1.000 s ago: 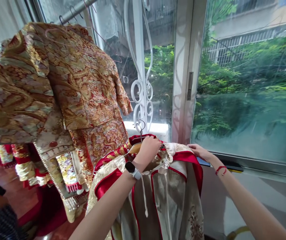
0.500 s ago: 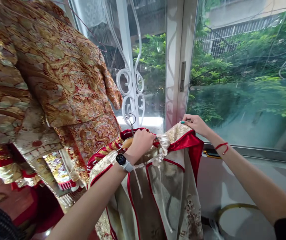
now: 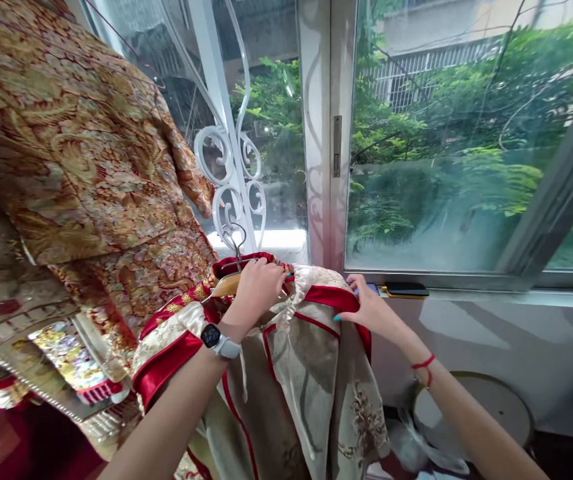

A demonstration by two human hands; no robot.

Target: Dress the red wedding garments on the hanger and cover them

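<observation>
A cream and beige embroidered jacket [image 3: 306,373] with red satin trim hangs inside-out-looking on a wooden hanger [image 3: 226,287], its metal hook sticking up. My left hand [image 3: 261,283], with a watch on the wrist, is closed over the hanger at the jacket's neck. The fingertips there are partly hidden by fabric. My right hand [image 3: 369,308] cups the jacket's right shoulder, thumb on the red trim in front and fingers over the far side. White gathered fabric with thin ties lies between the hands.
Gold and red brocade garments [image 3: 96,160] hang on the left. Behind stands a window with a white scrolled iron bar [image 3: 231,160]. A dark flat object [image 3: 406,290] lies on the sill. A round, gold-rimmed item [image 3: 476,400] stands low on the right.
My right hand has come down and inward from the lifted shoulder flap, which now drapes down. My left hand stays at the neck. The view has shifted right.
</observation>
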